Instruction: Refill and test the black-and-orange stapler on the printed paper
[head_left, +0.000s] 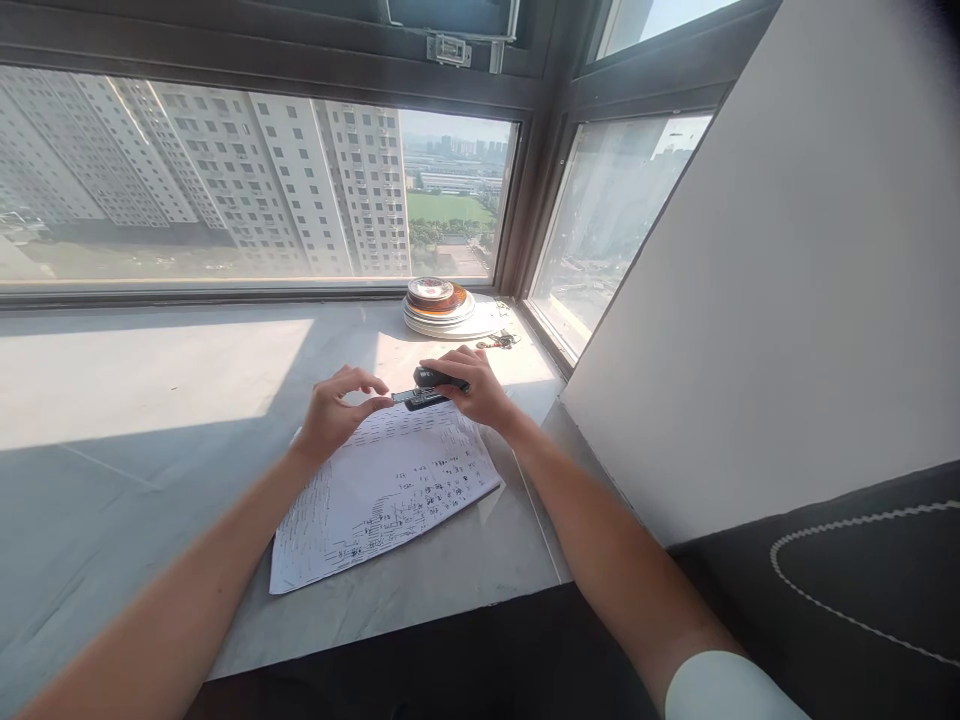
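Note:
In the head view, my right hand (472, 385) is closed around a black stapler (427, 377). Its upper arm is lifted apart from the dark base, baring the metal channel between them. My left hand (346, 400) pinches at the stapler's left end, thumb and forefinger at a thin grey metal strip (403, 397) that looks like staples. Whether this strip is loose or part of the stapler I cannot tell. Below both hands lies a stack of white paper (352, 500), with dark handwriting and many short dashes on it.
Stacked plates or round lids (442, 310) stand by the window corner, with a small bunch of keys or trinkets (501, 341) beside them. The grey stone sill (150, 500) ends at a front edge near me. A white wall (735, 300) bounds the right side.

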